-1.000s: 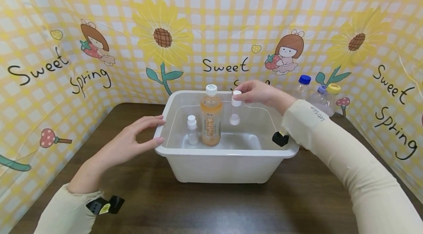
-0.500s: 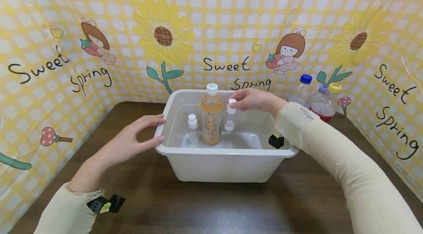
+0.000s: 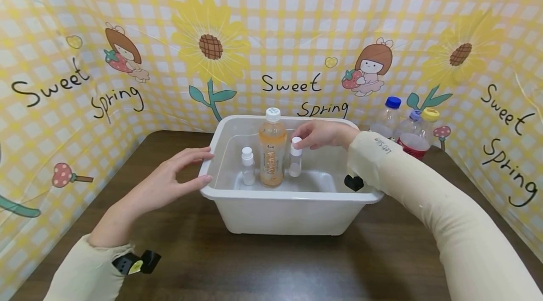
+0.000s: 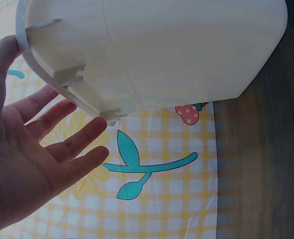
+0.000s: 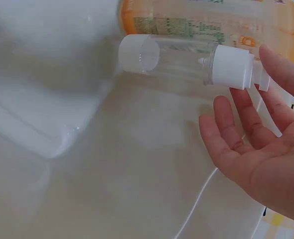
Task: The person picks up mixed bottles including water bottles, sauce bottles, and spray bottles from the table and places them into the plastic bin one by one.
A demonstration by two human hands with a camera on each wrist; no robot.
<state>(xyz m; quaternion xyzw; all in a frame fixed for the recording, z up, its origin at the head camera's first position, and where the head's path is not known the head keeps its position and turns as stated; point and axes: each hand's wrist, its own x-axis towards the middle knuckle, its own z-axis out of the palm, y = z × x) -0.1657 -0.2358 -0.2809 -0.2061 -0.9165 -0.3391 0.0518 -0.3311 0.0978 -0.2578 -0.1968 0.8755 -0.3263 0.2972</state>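
My right fingers (image 3: pixel 323 133) pinch the slim clear bottle (image 3: pixel 295 163) by its white cap (image 5: pixel 231 67), upright inside the tub (image 3: pixel 288 216), just right of the orange bottle (image 3: pixel 272 154); my left fingers (image 3: pixel 166 182), parted, touch the tub's left rim (image 3: pixel 206 166).

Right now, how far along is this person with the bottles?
Already done, it seems: the orange bottle and one small clear bottle stand in the tub. In hand: the right hand pinches another small bottle at its top, inside the tub. Perhaps left: the coloured-cap bottles outside.
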